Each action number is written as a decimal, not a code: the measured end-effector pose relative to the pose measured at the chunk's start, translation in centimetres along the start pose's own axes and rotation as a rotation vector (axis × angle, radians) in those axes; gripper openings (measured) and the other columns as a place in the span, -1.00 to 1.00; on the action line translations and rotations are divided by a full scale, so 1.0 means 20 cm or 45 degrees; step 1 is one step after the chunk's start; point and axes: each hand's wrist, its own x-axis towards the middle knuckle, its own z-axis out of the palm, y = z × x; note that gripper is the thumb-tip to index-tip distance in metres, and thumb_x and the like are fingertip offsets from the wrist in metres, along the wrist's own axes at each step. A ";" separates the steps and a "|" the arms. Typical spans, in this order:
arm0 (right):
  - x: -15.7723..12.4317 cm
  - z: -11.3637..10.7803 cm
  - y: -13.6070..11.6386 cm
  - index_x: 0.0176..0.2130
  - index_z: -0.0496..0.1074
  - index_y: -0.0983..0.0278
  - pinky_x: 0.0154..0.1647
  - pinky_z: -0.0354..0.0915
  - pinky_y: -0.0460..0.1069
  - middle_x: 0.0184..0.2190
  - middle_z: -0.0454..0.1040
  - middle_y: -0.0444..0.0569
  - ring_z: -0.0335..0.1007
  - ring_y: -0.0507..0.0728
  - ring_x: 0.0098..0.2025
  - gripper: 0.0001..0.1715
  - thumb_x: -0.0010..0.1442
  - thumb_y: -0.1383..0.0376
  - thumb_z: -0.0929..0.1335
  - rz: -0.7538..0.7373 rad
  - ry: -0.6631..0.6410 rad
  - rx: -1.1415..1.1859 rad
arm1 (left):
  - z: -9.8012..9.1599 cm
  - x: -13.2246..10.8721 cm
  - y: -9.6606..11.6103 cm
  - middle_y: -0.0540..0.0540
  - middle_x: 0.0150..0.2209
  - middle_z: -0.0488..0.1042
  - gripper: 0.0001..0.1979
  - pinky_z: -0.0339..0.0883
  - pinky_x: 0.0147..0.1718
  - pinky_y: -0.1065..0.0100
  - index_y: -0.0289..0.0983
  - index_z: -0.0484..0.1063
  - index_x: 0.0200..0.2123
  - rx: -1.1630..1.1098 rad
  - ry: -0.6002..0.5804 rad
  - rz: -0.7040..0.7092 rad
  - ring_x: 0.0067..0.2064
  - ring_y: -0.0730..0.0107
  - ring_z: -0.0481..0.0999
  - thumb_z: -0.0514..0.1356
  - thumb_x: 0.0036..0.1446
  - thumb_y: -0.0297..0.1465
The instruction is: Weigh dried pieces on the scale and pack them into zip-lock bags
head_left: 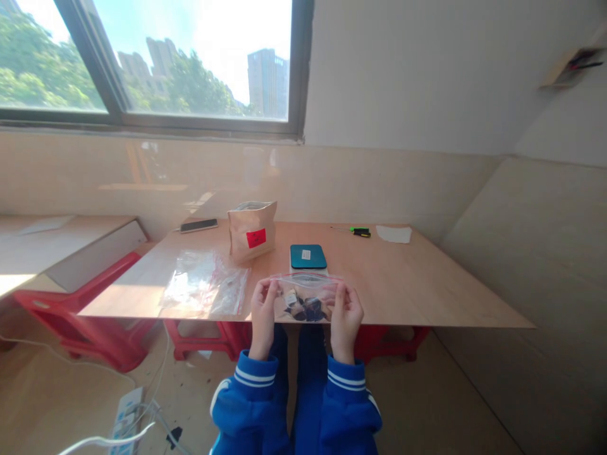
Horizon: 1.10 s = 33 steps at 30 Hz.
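Observation:
Both hands hold up a small clear zip bag (306, 297) over the near edge of the wooden table (427, 284). My left hand (263, 313) pinches the bag's left side, and my right hand (346, 316) pinches its right side. Dark pieces lie in the bottom of the bag. Just behind it on the table sits a small teal scale (308, 256). A brown paper pouch (252, 230) with a red label stands upright to the left of the scale, its top open.
A pile of empty clear bags (203, 284) lies at the table's left. A phone (199, 225) lies at the back left, a green-handled tool (359, 231) and white paper (393, 234) at the back. Red stools (95, 341) stand under the table. A power strip (126, 417) lies on the floor.

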 end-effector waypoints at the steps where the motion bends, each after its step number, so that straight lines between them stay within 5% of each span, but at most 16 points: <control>1: 0.00 0.00 0.00 -0.35 0.42 0.32 -0.55 0.31 -0.10 -0.56 0.51 -0.07 0.39 0.03 -0.57 -0.50 0.11 -0.09 0.33 0.006 -0.008 0.001 | 0.00 0.00 0.00 0.04 -0.44 0.36 -0.77 0.23 -0.24 0.41 -0.26 0.37 -0.38 0.009 -0.008 0.016 -0.34 0.46 0.35 0.19 0.13 -0.20; 16: -0.02 -0.01 -0.03 -0.36 0.38 0.32 -0.60 0.29 -0.12 -0.47 0.53 -0.05 0.33 -0.03 -0.63 -0.60 0.16 0.01 0.33 -0.164 0.065 0.021 | -0.01 -0.02 0.09 0.06 -0.48 0.34 -0.82 0.20 -0.32 0.42 -0.25 0.36 -0.36 0.098 0.003 0.190 -0.41 0.47 0.33 0.17 0.16 -0.26; 33: 0.02 -0.05 0.01 -0.27 0.44 0.36 -0.56 0.37 -0.06 -0.45 0.58 0.05 0.45 0.08 -0.56 -0.49 0.11 -0.06 0.35 -0.036 -0.055 -0.064 | -0.05 0.01 0.10 0.04 -0.51 0.31 -0.77 0.20 -0.32 0.40 -0.26 0.38 -0.42 0.200 -0.103 0.190 -0.40 0.43 0.31 0.15 0.17 -0.23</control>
